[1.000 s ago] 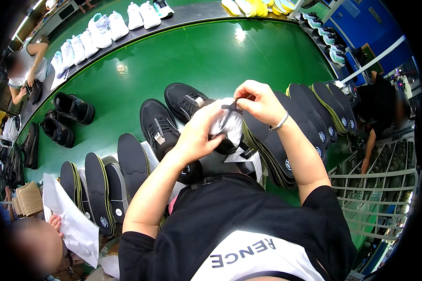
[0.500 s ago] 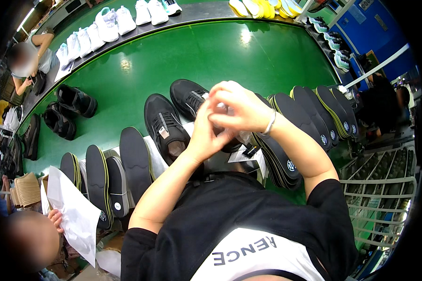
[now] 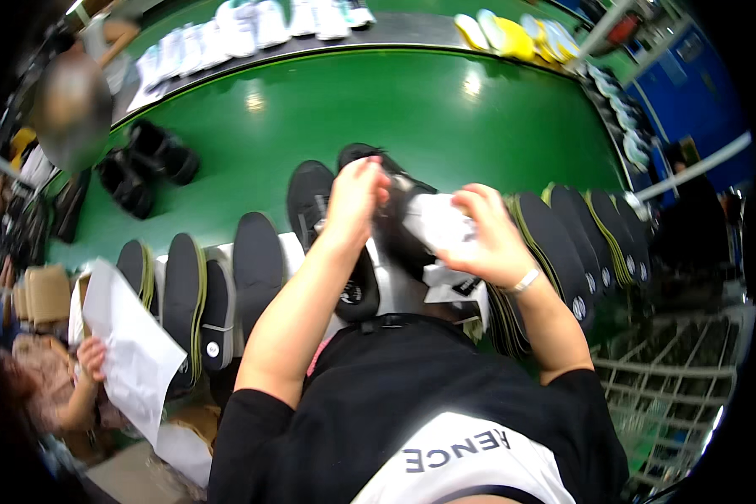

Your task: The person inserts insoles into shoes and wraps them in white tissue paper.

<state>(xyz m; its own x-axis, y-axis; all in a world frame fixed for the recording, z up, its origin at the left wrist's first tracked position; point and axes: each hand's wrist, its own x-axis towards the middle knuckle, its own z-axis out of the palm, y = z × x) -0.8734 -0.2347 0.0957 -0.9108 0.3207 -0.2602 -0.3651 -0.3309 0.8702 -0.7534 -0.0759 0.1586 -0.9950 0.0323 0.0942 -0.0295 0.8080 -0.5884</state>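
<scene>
Head view: right hand (image 3: 494,241) clamped on white wad (image 3: 437,220); left hand (image 3: 354,200), grip indeterminate, beside black shoe (image 3: 401,239) between hands.

Black top (image 3: 328,420) with short, roomy sleeves (image 3: 581,412); a white panel (image 3: 445,427) across its front — dark capital letters (image 3: 458,452) on it — edged by dark trim (image 3: 479,489). A pale, shiny bangle (image 3: 526,280) circles the bare right hand's (image 3: 494,245) wrist.

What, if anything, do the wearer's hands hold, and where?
Right hand: crumpled white wad, by its right end. Left hand: at the black sneaker; blur hides any grip.
</scene>
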